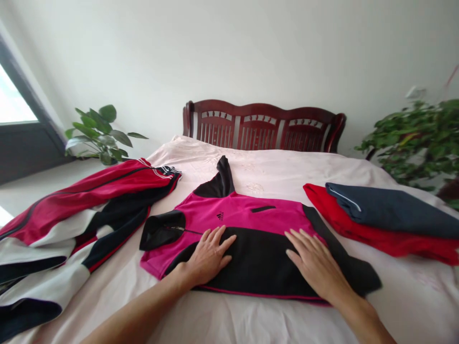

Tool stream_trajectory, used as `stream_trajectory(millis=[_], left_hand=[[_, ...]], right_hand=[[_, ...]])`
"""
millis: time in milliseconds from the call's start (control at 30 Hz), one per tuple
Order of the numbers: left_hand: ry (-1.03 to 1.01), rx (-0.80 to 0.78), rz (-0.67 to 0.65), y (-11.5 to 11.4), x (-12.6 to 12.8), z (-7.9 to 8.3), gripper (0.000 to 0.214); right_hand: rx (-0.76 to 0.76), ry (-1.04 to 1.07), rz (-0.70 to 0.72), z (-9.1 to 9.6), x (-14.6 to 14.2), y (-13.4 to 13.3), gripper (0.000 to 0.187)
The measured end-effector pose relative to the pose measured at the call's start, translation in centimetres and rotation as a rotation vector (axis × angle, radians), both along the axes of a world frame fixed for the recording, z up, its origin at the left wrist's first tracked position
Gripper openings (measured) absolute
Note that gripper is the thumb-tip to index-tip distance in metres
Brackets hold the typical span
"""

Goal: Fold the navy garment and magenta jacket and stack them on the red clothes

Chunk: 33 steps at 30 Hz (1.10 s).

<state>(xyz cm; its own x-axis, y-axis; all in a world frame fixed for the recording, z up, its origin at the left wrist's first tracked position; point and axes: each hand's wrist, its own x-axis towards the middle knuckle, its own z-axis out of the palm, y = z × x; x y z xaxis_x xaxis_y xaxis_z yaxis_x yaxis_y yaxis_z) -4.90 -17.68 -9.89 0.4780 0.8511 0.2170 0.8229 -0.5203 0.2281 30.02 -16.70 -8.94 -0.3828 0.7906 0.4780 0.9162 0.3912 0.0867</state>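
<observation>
Pink-and-black zip top (247,253) lies crosswise, collar (161,230) left, under flat, open left hand (206,255) and right hand (315,260).

jacket (229,215): matt fleece cloth | headboard (263,125): glossy dark wood | bedsheet (107,306): smooth cloth

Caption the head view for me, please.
Left hand and right hand rest on a pink-and-black Adidas top on a bed.

A plain white wall (229,52) rises behind the carved dark-red wooden headboard (263,126) of a bed under a pale pink sheet (287,167). Daylight enters through a dark-framed window (14,95) at left, above a pale floor (36,191). A leafy plant (98,134) stands near the window, another (412,143) at right.
</observation>
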Motion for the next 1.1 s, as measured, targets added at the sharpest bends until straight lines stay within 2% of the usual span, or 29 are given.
stream_trajectory(millis=[100,167,267,333,433,533,600,700,867,1000,1100], left_hand=[[-0.117,-0.033,-0.072,-0.6,-2.6,1.3,0.059],[-0.222,-0.017,-0.022,-1.4,-5.5,2.1,0.044],[-0.309,-0.027,0.129,-3.0,-10.7,2.7,0.032],[-0.276,-0.107,0.185,-4.1,-13.9,2.8,0.028],[-0.193,-0.229,0.129,-6.0,-17.2,2.7,0.036],[-0.125,-0.193,0.088,-7.3,-17.9,2.7,0.048],[-0.051,-0.138,0.129,-7.6,-17.3,2.7,0.042],[0.082,-0.079,0.199,-7.2,-16.3,2.6,0.019],[0.064,0.035,0.310,-6.1,-16.4,1.8,0.024],[0.046,-0.060,0.395,-4.8,-16.6,1.8,0.028],[0.047,-0.130,0.343,-4.0,-16.7,2.3,0.028]], right_hand=[[-0.039,-0.009,0.012,-2.8,-0.6,0.6,0.050],[-0.041,-0.004,-0.016,-4.0,0.0,1.0,0.052],[-0.035,-0.020,-0.038,-4.6,0.6,1.3,0.053],[-0.029,-0.031,-0.046,-4.6,0.7,1.3,0.053],[-0.009,-0.030,-0.058,-4.6,0.4,1.3,0.054],[-0.005,-0.027,-0.055,-4.7,0.3,1.3,0.054],[-0.005,-0.027,-0.054,-4.7,0.3,1.3,0.054],[0.002,-0.029,-0.055,-4.8,0.4,1.4,0.054],[0.006,-0.043,-0.047,-5.0,0.6,1.5,0.054],[0.005,-0.039,-0.065,-5.0,0.6,1.5,0.055],[-0.005,-0.039,-0.069,-5.0,0.5,1.4,0.057]])
